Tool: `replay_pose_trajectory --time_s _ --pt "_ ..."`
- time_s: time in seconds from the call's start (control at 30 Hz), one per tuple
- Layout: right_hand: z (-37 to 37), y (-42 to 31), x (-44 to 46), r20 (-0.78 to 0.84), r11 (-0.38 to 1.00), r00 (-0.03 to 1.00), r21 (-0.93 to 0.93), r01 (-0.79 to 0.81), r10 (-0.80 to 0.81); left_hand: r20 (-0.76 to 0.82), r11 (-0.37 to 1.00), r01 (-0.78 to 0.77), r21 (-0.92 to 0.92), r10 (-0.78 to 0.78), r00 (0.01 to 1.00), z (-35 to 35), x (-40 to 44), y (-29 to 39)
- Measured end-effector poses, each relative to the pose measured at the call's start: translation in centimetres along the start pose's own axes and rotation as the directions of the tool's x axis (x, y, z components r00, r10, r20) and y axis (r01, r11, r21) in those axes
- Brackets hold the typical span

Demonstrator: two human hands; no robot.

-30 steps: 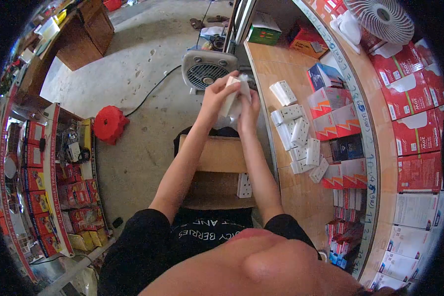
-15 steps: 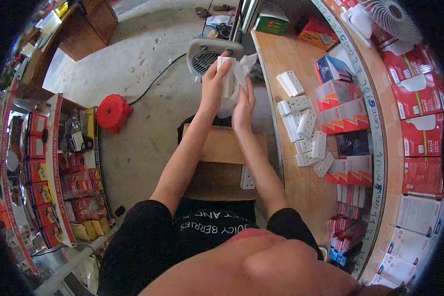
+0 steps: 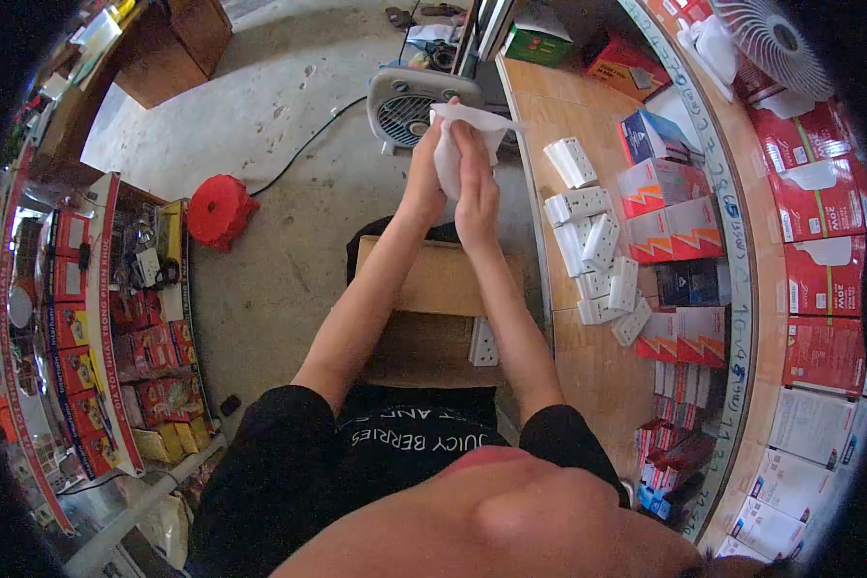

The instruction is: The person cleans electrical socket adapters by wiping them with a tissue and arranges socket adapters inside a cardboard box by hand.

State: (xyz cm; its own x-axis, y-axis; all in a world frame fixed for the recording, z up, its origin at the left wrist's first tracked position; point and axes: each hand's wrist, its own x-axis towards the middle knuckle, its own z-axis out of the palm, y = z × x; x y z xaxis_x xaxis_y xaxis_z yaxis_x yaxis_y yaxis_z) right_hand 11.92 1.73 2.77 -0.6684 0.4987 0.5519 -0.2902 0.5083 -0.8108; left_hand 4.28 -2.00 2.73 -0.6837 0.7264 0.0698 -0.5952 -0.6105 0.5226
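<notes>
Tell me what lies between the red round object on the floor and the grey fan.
In the head view, a dark cord curves across the concrete floor between the red round object and the grey fan.

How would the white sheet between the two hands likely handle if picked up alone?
The white sheet is probably floppy, since it folds between the left hand and right hand. It looks light for its size, with a thin edge flaring loose. Whether it's cloth or paper, I can't tell.
</notes>
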Motion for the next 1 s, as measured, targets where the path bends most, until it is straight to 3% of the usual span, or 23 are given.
replay_pose_trajectory --time_s 0.13,0.2,0.27,0.3,0.33,0.4,0.47,0.53,0.6,0.8,0.87,1.0 --pt "0.4 -0.3 0.2 -0.108 0.996 0.99 -0.003 -0.087 0.086 -0.043 0.994 0.108 0.029 -0.106 0.993 -0.3 0.3 0.6" --pt "0.3 -0.3 0.6 -0.237 0.997 0.97 0.073 -0.03 0.046 -0.016 0.998 0.019 0.064 -0.018 1.0 0.3 0.2 0.4" --pt "0.1 -0.2 0.3 -0.22 0.988 0.969 0.123 -0.088 0.114 -0.043 0.897 -0.071 0.437 0.099 0.994 0.5 0.0 0.2" --pt "0.0 0.0 0.0 -0.178 0.988 0.973 0.047 -0.144 0.15 -0.055 0.854 -0.082 0.514 0.129 0.99 1.4 -0.5 0.5" --pt "0.0 0.1 -0.2 -0.138 0.98 0.972 -0.032 -0.197 0.191 -0.056 0.854 -0.076 0.514 0.122 0.991 1.0 -0.4 0.2" --pt "-0.2 1.1 -0.1 -0.139 0.957 0.947 0.07 -0.281 0.288 -0.029 0.84 -0.154 0.52 0.198 0.98 0.1 0.1 -0.1" --pt "-0.8 2.8 0.0 -0.181 0.783 0.847 0.513 -0.352 0.5 -0.108 0.864 -0.113 0.49 0.189 0.976 0.0 0.1 0.2" --pt "-0.9 2.4 0.6 -0.245 0.743 0.802 0.583 -0.327 0.545 -0.158 0.959 -0.054 0.277 0.101 0.982 -0.3 0.2 0.6" --pt "-1.2 2.0 1.0 -0.189 0.52 0.737 0.817 -0.248 0.648 -0.152 0.957 -0.061 0.284 0.108 0.982 -0.4 0.3 0.8" --pt "-1.8 3.4 0.8 -0.184 0.507 0.771 0.838 -0.201 0.61 -0.198 0.949 -0.09 0.304 0.155 0.968 0.3 0.0 1.2" --pt "-2.0 3.2 0.8 -0.205 0.518 0.77 0.836 -0.184 0.604 -0.142 0.99 -0.055 0.128 0.073 0.987 0.0 0.2 1.6" --pt "-1.8 3.1 0.9 -0.284 0.594 0.76 0.788 -0.163 0.585 -0.084 0.997 -0.05 0.055 0.055 0.995 0.1 0.1 2.1"
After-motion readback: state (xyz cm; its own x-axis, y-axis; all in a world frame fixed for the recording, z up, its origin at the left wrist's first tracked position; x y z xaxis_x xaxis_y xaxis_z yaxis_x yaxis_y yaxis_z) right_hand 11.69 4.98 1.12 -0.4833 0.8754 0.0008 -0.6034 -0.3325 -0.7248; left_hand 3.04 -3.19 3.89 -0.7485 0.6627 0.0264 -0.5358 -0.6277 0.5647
